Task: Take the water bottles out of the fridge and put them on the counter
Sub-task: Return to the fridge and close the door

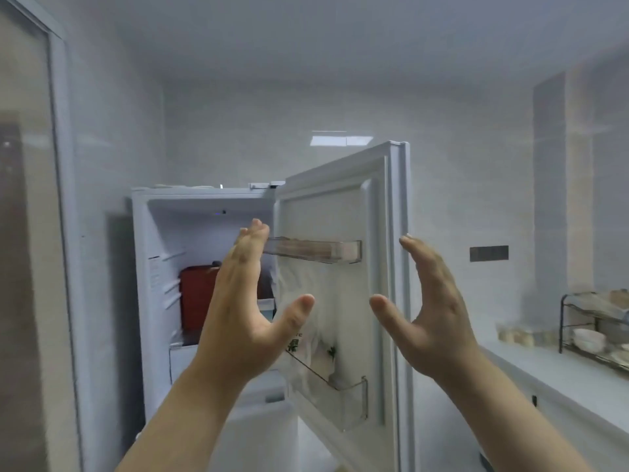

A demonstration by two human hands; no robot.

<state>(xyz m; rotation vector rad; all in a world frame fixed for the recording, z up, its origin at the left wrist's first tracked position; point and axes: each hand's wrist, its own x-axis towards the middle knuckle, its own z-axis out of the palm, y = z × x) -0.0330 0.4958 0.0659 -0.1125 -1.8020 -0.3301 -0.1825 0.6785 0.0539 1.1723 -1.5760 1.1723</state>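
The white fridge (143,267) stands ahead with its upper door (388,206) swung open to the right. Clear, blurred water bottles (316,311) stand in the door's lower clear shelf (354,393), showing a green-printed label. My left hand (245,301) is raised in front of the fridge opening, fingers apart, holding nothing. My right hand (432,301) is raised in front of the door's outer edge, palm facing left, also with nothing in it. Both hands flank the bottles without touching them.
A red box (197,294) sits on a shelf inside the fridge. An upper door shelf (313,248) crosses the door. A white counter (561,376) runs along the right wall with a black dish rack (595,328) and small jars (517,335). A glass door frame (58,199) is at left.
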